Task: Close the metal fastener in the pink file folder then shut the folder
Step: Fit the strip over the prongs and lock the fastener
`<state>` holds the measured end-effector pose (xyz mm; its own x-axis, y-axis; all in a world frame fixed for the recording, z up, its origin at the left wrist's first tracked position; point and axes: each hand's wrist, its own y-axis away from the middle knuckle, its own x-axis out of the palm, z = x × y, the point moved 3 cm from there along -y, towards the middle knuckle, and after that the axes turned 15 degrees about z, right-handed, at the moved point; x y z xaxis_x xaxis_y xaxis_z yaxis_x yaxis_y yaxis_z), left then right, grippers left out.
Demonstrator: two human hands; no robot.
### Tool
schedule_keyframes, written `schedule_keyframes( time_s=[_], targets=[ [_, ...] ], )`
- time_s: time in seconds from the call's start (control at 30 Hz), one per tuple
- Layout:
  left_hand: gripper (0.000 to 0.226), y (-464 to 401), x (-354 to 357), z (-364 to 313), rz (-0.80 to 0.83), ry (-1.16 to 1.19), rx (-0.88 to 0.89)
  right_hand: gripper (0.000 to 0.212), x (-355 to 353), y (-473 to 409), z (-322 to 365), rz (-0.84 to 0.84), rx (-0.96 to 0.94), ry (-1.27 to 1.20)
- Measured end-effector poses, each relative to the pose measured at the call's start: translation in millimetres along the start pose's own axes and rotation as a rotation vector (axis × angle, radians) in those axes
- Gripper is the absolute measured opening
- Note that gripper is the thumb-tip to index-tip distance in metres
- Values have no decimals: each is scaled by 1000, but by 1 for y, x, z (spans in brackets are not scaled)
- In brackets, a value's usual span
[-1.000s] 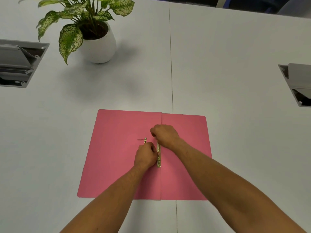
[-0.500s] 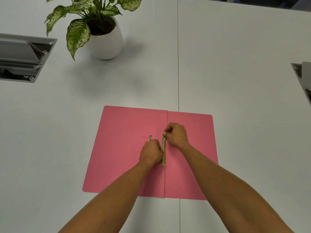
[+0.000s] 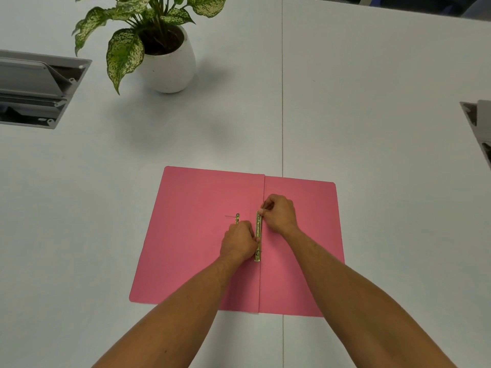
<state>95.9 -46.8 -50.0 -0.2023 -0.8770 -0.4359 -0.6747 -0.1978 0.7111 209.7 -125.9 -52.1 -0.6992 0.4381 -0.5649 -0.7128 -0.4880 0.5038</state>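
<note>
Head view: the pink folder [image 3: 196, 235] lies open and flat on the white table [image 3: 372, 128], near the person, its brass fastener strip [image 3: 258, 235] running along the fold. The left hand [image 3: 237, 241] pinches the strip's middle, the right hand [image 3: 279, 213] its far end — both curled tight. A potted plant [image 3: 164, 57] stands far left.

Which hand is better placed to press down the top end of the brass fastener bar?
Right. The right hand already has its fingertips at the top end of the fastener bar, while the left hand sits lower, against the bar's lower half.
</note>
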Motion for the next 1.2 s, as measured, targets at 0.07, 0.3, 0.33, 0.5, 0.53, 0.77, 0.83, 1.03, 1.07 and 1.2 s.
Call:
schedule_keyframes(
  time_s=[0.07, 0.3, 0.33, 0.5, 0.53, 0.77, 0.83, 1.03, 1.07, 1.2],
  targets=[
    [14, 0, 0, 1, -1, 0, 0, 14, 0, 0, 0, -6, 4, -15],
    [21, -1, 1, 2, -18, 10, 5, 17, 7, 2, 1, -25, -25, -59],
    [23, -1, 1, 2, -20, 14, 7, 15, 7, 2, 0, -25, -30, -62],
    [30, 1, 0, 3, -34, 33, 10, 13, 8, 10, -4, -20, -49, -91],
    [30, 1, 0, 3, -36, 30, 11, 17, 9, 15, -6, -18, -52, -98],
    [26, 3, 0, 4, -55, 48, 36, 32, 33, 60, -31, -3, -103, -12],
    [25, 5, 0, 3, -58, 56, 38, 42, 37, 66, -34, 31, -108, 2],
    [18, 6, -5, 5, 2, 123, 81, 63, 36, 73, -35, 121, -157, 158],
    [16, 7, -4, 6, 13, 126, 93, 65, 36, 73, -36, 133, -153, 172],
    [4, 12, -3, 11, 46, 211, 102, 59, 35, 72, -33, 154, -144, 219]
  ],
)
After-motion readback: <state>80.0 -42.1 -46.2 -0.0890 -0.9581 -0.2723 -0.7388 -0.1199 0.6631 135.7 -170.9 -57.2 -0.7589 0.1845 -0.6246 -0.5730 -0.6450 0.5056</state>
